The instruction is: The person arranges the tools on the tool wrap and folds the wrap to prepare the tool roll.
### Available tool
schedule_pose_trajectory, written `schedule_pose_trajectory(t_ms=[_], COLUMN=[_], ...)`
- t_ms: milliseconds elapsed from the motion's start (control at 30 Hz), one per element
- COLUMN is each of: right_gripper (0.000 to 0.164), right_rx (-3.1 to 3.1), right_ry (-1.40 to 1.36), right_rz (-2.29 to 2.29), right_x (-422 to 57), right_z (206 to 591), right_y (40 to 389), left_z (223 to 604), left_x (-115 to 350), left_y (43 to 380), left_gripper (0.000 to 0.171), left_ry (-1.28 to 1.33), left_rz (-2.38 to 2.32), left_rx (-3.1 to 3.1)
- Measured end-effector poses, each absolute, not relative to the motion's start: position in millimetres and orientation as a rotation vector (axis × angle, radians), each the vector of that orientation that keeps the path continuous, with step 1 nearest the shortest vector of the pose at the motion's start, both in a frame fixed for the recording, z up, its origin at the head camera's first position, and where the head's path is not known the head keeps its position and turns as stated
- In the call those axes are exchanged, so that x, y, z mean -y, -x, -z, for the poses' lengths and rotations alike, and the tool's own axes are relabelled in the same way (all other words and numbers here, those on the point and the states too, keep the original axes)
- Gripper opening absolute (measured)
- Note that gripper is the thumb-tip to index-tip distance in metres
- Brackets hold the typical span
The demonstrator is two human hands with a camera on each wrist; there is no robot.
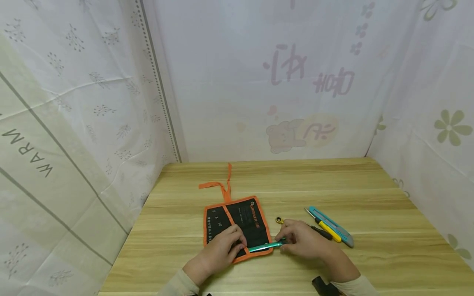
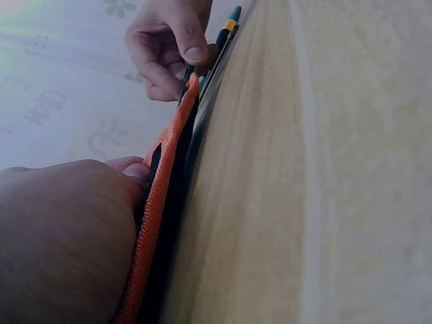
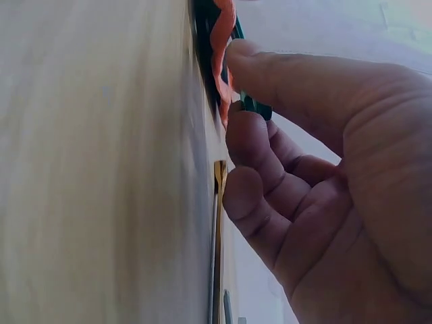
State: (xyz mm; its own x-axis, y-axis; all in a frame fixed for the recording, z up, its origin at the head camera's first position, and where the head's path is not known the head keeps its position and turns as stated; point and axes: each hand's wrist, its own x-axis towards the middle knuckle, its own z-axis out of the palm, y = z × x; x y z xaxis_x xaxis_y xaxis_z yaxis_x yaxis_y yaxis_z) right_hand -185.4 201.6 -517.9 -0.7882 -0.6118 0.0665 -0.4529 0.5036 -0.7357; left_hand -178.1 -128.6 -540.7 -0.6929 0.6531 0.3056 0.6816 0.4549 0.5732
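Observation:
A black tool pouch (image 1: 249,220) with orange edging lies open on the wooden table, its orange ties stretching away at the far side. My left hand (image 1: 225,246) rests on its front left part, thumb and fingers pinching the orange pocket edge. A shiny green wrench (image 1: 263,247) lies across the pouch's front, its left end at that pocket edge. My right hand (image 1: 303,240) pinches the wrench's right end between thumb and fingers, just beyond the pouch's right border. In the right wrist view, the wrench's green end (image 3: 258,108) shows between the thumb and fingertips.
Right of the pouch lie a yellow ring-ended wrench (image 1: 279,220), partly behind my right hand, a black handle (image 1: 323,233), a yellow pen-like tool with a pointed metal tip (image 1: 328,231) and a teal utility knife (image 1: 335,226). Printed curtains (image 1: 259,82) hang around the table (image 1: 314,181).

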Motion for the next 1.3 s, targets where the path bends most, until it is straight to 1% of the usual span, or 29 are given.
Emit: schedule_pose_trajectory(t_ms=[333, 700, 1300], right_gripper=[0.024, 0.035, 0.028], right_rx=[-2.543, -2.474, -2.451], right_ry=[0.874, 0.908, 0.943], right_rz=[1.179, 1.217, 1.229], right_x=[-192.9, -191.9, -181.5], right_z=[512.9, 516.2, 516.7], right_y=[180.8, 181.4, 178.8], left_z=[539.3, 541.0, 541.0], left_x=[128.7, 128.0, 127.7], left_y=[178.1, 177.7, 178.2], left_gripper=[0.01, 0.01, 0.013], left_ry=[1.212, 1.22, 1.217], left_rz=[1.068, 1.06, 1.014], left_rx=[2.632, 2.63, 2.616])
